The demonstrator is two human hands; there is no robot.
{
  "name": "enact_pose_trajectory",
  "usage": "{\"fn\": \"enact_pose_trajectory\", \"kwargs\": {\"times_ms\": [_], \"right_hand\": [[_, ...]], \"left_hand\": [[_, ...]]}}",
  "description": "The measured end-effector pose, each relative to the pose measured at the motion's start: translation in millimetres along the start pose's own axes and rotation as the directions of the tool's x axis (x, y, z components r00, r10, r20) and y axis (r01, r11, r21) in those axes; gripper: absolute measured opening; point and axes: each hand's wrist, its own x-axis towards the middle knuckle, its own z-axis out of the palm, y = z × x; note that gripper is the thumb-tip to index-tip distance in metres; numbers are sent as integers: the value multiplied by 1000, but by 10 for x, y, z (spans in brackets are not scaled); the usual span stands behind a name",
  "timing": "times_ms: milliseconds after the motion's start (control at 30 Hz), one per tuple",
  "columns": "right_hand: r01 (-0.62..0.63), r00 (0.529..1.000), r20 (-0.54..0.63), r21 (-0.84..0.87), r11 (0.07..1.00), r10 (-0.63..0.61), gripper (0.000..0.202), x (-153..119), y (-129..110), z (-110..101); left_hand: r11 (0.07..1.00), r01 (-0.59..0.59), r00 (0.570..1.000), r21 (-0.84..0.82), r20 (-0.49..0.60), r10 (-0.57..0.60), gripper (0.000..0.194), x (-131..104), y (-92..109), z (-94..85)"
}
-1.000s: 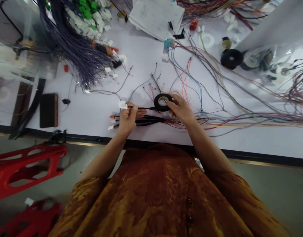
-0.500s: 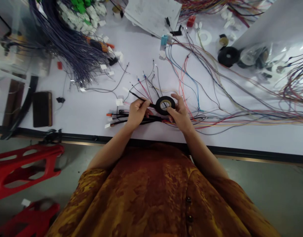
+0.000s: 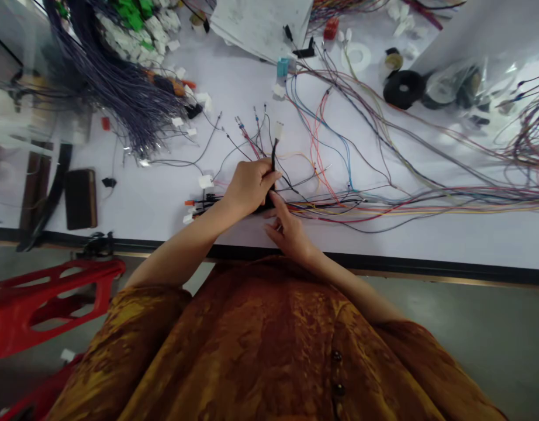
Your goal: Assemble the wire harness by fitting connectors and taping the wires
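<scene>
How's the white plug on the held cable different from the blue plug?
The white plug is closer; the blue plug is farther up the table. The white plug's black cable is pinched in the left hand; neither hand touches the blue plug. Both look small.

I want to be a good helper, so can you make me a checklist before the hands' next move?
1. Left hand gripping the black cable: ok.
2. White connector clear of the fingers: ok.
3. Right hand gripping something: cannot tell, its grip is partly hidden.
4. Loose wires away from the left hand: not ok, some are right beside it.
5. Black roll apart from both hands: ok.
</scene>
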Motion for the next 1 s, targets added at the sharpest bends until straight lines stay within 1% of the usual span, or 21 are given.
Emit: {"fn": "enact_pose_trajectory", "kwargs": {"times_ms": [33,67,100,167,200,233,300,333,367,400,433,500,533,600,667,733,800,833,867,933,1000], "right_hand": [[10,1000,10,23,1000,-11,60,25,-5,-24],[10,1000,-28,45,999,-9,50,70,-12,-78],[-2,995,-99,65,998,8,40,136,-21,-158],[-57,971,-225,119,991,83,25,328,-41,-363],[-89,970,-211,162,983,123,23,447,-52,-466],[-123,980,-128,218,968,153,22,573,-62,-555],[-205,977,124,344,916,173,21,826,-76,-667],[-250,957,239,386,888,166,19,941,-77,-685],[-289,934,317,412,864,162,16,1043,-73,-681],[-319,921,350,429,845,170,13,1129,-63,-662],[-345,918,342,444,827,200,12,1196,-46,-636],[-405,914,239,496,768,328,15,1269,-2,-587],[-433,899,187,525,733,397,17,1276,18,-574],[-468,874,168,545,695,457,20,1245,33,-572],[-462,887,231,491,738,401,28,1191,5,-579],[-407,911,242,379,831,335,32,1160,-40,-572],[-336,940,141,234,912,310,31,1168,-53,-548],[-315,949,70,166,934,308,32,1179,-35,-535],[-307,951,-5,112,945,309,33,1188,1,-527],[-322,934,-141,60,945,328,36,1181,113,-529],[-331,915,-225,50,942,334,42,1120,243,-557]], "left_hand": [[1000,-4,1000,13,21,4,17,-15,30,5],[999,-19,999,43,30,18,17,-39,52,17],[995,-44,999,95,30,41,17,-71,64,35],[957,-112,994,268,22,110,16,-154,63,92],[916,-140,990,375,22,142,14,-199,52,129],[862,-160,986,482,28,167,12,-244,37,168],[742,-172,982,648,51,183,11,-322,1,237],[696,-170,982,697,63,177,12,-353,-18,261],[667,-168,983,726,72,168,14,-379,-38,274],[656,-166,983,737,73,166,14,-400,-60,277],[658,-161,983,735,61,172,14,-418,-86,270],[681,-162,976,714,16,216,15,-449,-154,238],[692,-179,967,699,-5,256,16,-462,-198,219],[692,-271,929,669,-7,371,17,-482,-298,189],[654,-385,877,651,39,479,18,-487,-395,176],[618,-473,839,628,108,533,20,-476,-470,171],[626,-518,828,583,158,538,20,-452,-518,159],[654,-522,831,548,152,535,20,-436,-536,149],[699,-505,842,506,113,527,19,-417,-551,135],[824,-416,881,385,-54,470,20,-366,-585,99],[951,-263,920,164,-253,298,22,-298,-629,64]]}}
